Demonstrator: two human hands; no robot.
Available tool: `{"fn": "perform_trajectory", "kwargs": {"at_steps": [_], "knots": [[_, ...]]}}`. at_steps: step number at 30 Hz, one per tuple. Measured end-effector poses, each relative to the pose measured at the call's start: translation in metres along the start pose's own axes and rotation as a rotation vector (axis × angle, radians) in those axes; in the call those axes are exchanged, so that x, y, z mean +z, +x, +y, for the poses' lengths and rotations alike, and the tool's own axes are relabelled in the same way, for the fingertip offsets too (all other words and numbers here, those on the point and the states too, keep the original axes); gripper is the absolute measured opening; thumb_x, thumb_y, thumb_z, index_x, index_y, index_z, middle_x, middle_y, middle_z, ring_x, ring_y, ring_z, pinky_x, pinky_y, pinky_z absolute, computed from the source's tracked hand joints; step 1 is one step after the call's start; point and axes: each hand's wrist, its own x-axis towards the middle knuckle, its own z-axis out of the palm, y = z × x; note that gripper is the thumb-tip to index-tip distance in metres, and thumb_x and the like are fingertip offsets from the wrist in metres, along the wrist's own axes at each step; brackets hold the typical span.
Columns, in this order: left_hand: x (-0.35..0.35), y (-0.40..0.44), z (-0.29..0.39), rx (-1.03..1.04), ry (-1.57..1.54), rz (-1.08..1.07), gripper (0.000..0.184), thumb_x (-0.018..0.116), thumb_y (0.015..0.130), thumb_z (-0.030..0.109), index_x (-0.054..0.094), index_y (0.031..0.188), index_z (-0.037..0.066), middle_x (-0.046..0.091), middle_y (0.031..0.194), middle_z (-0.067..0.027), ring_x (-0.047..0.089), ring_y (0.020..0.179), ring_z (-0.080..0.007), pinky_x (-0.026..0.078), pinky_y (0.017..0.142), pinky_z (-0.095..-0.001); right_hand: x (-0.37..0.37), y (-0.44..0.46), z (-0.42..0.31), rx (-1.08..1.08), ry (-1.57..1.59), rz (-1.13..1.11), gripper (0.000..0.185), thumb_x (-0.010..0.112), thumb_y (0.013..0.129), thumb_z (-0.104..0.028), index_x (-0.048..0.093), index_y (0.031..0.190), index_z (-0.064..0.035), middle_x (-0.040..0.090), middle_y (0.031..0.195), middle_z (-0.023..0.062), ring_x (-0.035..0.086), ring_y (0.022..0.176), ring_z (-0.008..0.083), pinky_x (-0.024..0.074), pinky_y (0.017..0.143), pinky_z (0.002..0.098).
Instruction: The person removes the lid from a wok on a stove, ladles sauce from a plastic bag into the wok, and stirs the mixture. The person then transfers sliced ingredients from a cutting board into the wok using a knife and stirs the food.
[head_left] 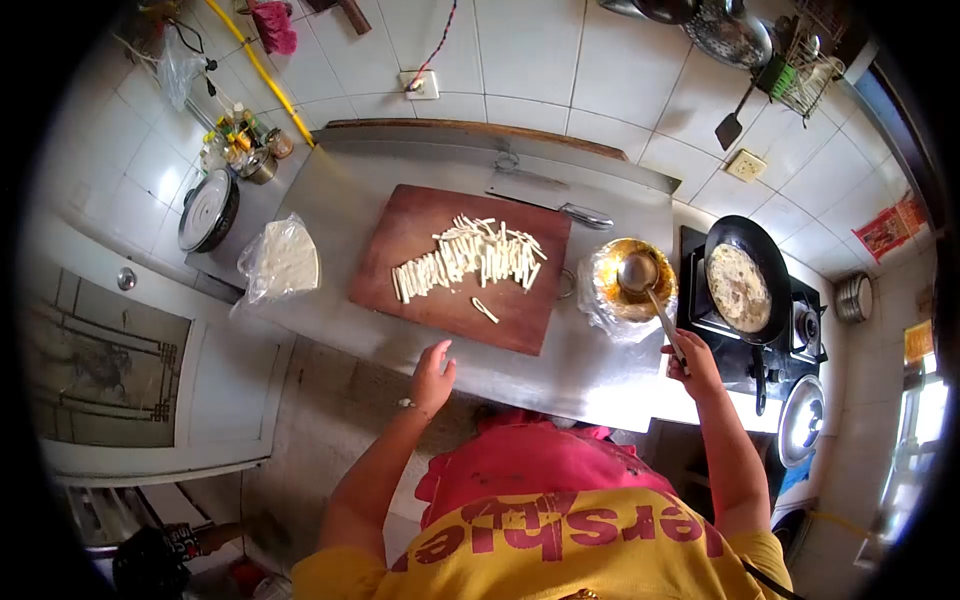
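My right hand point(694, 364) is closed round the handle of a metal ladle point(638, 272), whose bowl rests in a plastic-lined bowl point(627, 318) with orange-brown residue inside. Near the counter's front edge my left hand point(433, 377) hangs in the air, fingers apart, holding nothing. Beyond it lies a reddish-brown cutting board point(390, 250) with many pale cut strips point(470, 256) on it and one looped strip point(485, 310) apart from the rest. A black pan point(776, 270) with pale food in liquid point(738, 288) sits on the stove to the right.
A knife point(585, 216) lies behind the board. At the left are a plastic-wrapped pale stack point(282, 260), a lidded pot point(208, 210) and bottles point(235, 135). A glass lid point(801, 422) stands near the stove point(806, 325). Another person's arm point(220, 536) shows at bottom left.
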Motion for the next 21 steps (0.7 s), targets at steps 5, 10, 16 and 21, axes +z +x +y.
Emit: {"fn": "perform_trajectory", "kwargs": {"at_steps": [5, 10, 16, 21], "knots": [[0.006, 0.065, 0.018, 0.331, 0.364, -0.278, 0.039, 0.056, 0.078, 0.008, 0.053, 0.116, 0.011, 0.049, 0.118, -0.0120, 0.043, 0.116, -0.0308, 0.036, 0.095, -0.0428, 0.000, 0.009, -0.016, 0.039, -0.720, 0.081, 0.033, 0.050, 0.086, -0.025, 0.054, 0.106, 0.0011, 0.061, 0.076, 0.0140, 0.064, 0.077, 0.0231, 0.0507, 0.056, 0.0330], [0.041, 0.102, -0.018, 0.504, 0.516, -0.236, 0.012, 0.053, 0.078, 0.014, 0.061, 0.084, 0.008, 0.047, 0.122, -0.0095, 0.036, 0.123, -0.0274, 0.031, 0.098, -0.0461, 0.032, 0.041, -0.080, -0.672, -1.270, 0.189, 0.030, 0.054, 0.081, -0.020, 0.055, 0.102, 0.0016, 0.059, 0.097, 0.0231, 0.055, 0.091, 0.0409, 0.0441, 0.078, 0.0440], [0.015, 0.167, 0.001, 0.435, 0.416, -0.114, 0.007, 0.057, 0.075, 0.010, 0.056, 0.081, 0.007, 0.049, 0.118, -0.0113, 0.042, 0.116, -0.0289, 0.035, 0.092, -0.0454, 0.114, 0.151, -0.119, -0.904, -1.240, 0.108, 0.036, 0.057, 0.079, -0.020, 0.055, 0.110, -0.0023, 0.059, 0.104, 0.0212, 0.055, 0.100, 0.0359, 0.0438, 0.087, 0.0408], [0.029, 0.248, -0.005, 0.082, 0.386, -0.308, 0.026, 0.060, 0.071, 0.017, 0.053, 0.092, 0.005, 0.049, 0.118, -0.0119, 0.045, 0.114, -0.0294, 0.035, 0.094, -0.0458, 0.164, 0.232, -0.108, -0.754, -1.526, 0.113, 0.037, 0.055, 0.078, -0.011, 0.053, 0.114, -0.0076, 0.056, 0.111, 0.0159, 0.054, 0.103, 0.0335, 0.0417, 0.090, 0.0411]]}}
